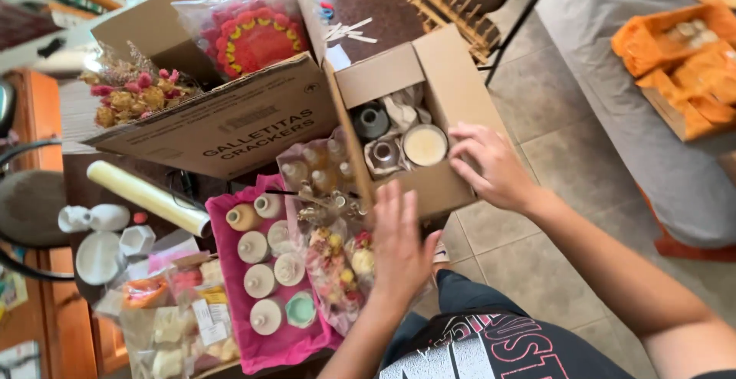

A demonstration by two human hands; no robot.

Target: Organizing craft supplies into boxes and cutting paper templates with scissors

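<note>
Dark printed shirt (491, 348) nearest lens. Head view: left hand (399, 245) flat, grip spread, holding nothing, hovering beside near wall of small cardboard box (445, 88). Right hand (491, 168) at box's right rim, grip spread, fingertips touching wall. Box already part filled: cream candle (425, 144), small jars. Pink tray (268, 272) of pots on desk still unpacked.

My right hand (491, 168) rests on a matt brown cardboard box (452, 91); the candles (264, 260) look smooth and waxy, their tray lining (230, 272) soft pink cloth.
</note>
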